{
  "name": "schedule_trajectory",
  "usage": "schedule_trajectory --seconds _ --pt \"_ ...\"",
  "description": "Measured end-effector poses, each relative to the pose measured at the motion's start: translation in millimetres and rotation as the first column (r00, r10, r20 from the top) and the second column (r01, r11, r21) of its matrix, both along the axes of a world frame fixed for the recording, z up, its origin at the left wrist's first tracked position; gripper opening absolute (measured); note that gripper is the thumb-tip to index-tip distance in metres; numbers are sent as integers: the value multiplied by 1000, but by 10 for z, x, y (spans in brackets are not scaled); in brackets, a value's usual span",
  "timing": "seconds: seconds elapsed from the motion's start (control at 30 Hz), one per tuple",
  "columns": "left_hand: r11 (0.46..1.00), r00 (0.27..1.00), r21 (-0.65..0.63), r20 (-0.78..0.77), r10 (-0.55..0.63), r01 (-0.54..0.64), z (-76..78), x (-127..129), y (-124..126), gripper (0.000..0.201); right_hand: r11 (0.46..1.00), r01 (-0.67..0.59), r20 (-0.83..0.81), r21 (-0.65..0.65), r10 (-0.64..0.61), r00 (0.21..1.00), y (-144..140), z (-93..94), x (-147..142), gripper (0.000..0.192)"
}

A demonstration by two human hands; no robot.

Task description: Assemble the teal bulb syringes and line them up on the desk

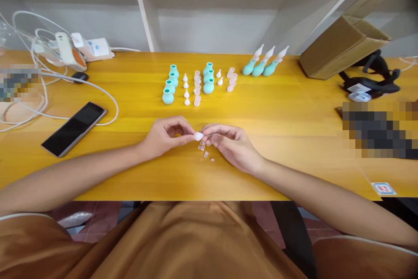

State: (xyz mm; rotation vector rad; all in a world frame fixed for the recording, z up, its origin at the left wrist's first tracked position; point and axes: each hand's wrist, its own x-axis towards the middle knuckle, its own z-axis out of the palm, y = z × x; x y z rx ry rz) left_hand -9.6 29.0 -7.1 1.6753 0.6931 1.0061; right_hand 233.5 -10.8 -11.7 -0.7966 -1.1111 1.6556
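Note:
My left hand (165, 136) and my right hand (230, 143) meet over the yellow table (294, 131), both pinching one small white nozzle tip (198, 136) between their fingertips. Just below it lie several tiny clear pieces (204, 151) on the table. Farther back stand teal bulbs (170, 86) in two short columns, with white tips (186, 89) and pale pink caps (197, 88) lined up beside them. Three assembled teal bulbs with white tips (263, 63) lie at the back right.
A black phone (74, 128) lies at the left, with white cables (48, 83) and a power strip (89, 47) behind it. A tilted cardboard box (342, 44) and a black strap device (372, 81) sit at the back right. A small sticker (383, 188) marks the front right edge.

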Motion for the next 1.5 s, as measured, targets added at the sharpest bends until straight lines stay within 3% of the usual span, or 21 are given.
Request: schedule_trajectory --seconds 0.17,0.4,0.6,0.8,0.9,1.0,1.07,1.2,1.33,1.5 --pt "990 998 -132 -12 -55 53 16 11 29 31 997 -21 17 77 20 1000 7 -7 17 17" --pt "987 998 -145 17 -63 65 -2 3 38 29 997 -16 -8 69 17 1000 7 -21 25 15" --pt "995 993 -45 86 -86 90 -66 4 37 38 998 -43 -51 48 45 998 12 -8 13 16" --pt "989 997 131 8 -75 73 -36 0 8 21 989 -111 32 98 108 994 15 9 48 20" --pt "986 1000 165 -5 -25 25 -26 9 0 18 986 6 164 164 -33 986 107 26 141 14" --pt "986 997 167 -60 41 -31 -20 21 -18 15 948 138 270 285 -218 938 250 74 269 8" --pt "977 981 210 -175 81 -43 -3 25 -34 13 919 129 340 371 -264 903 332 116 343 8" --pt "916 886 400 -426 181 5 45 29 -52 10 872 -3 492 490 -274 826 417 151 420 18" --pt "865 807 502 -517 286 16 41 25 -39 7 823 -96 600 560 -322 732 514 66 454 31" --pt "860 742 508 -596 305 55 -15 9 -35 7 700 9 553 714 -571 607 836 -128 585 30"
